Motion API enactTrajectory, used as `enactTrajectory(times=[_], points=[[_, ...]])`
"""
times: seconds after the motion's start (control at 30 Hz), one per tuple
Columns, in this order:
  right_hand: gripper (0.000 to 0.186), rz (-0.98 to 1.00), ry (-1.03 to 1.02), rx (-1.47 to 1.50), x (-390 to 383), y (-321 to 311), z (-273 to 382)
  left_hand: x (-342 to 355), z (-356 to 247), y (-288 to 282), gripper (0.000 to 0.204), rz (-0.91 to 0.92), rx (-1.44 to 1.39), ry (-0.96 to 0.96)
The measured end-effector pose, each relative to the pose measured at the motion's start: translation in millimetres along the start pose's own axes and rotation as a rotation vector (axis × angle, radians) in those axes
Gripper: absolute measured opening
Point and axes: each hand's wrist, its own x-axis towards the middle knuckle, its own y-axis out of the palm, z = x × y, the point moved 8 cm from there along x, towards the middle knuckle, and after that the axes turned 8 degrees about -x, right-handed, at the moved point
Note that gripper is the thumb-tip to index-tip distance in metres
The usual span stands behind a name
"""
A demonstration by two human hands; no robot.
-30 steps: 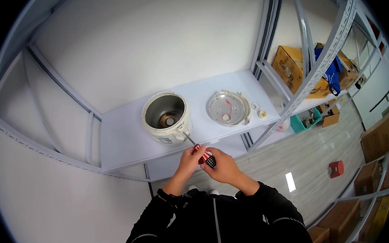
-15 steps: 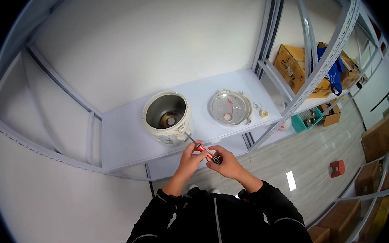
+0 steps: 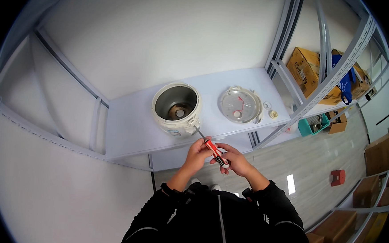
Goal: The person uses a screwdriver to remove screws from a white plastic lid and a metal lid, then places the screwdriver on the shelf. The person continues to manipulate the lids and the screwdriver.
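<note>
A white rice cooker body, lid off and grey inside with a brownish bottom, stands on the white shelf. I hold a screwdriver with a red and white handle and a dark dotted grip. Its metal shaft slants up toward the cooker's front right side; whether the tip touches is too small to tell. My left hand is closed around the upper handle near the shaft. My right hand has its fingers curled around the handle's lower end.
Right of the cooker lies a round detached lid with a pink-red wire on it. Beside it are a clear disc and a small cream-coloured round part. A metal upright bounds the shelf's right. A red stool stands on the floor.
The view has shifted, moving the shelf and cooker slightly right and up in the picture. The screwdriver handle has turned in my fingers, and my right hand has changed its grip at the handle's end.
</note>
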Motion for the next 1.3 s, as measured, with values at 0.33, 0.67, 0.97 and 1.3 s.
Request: enactTrajectory(times=[0.33, 0.67, 0.97, 1.3], points=[[0.063, -0.22, -0.381, -0.566, 1, 7, 9, 3, -2, -5, 0.045, -0.083, 0.197, -0.001], [0.054, 0.009, -0.05, -0.042, 1, 5, -4, -2, 1, -2, 0.049, -0.067, -0.062, -0.049], [0.051, -0.2, -0.297, -0.37, 6, 0, 1, -1, 4, -14, 0.04, -0.136, 0.134, -0.078], [0.042, 0.037, 0.002, 0.145, -6, 2, 2, 1, 6, -7, 0.045, -0.024, -0.059, 0.014]])
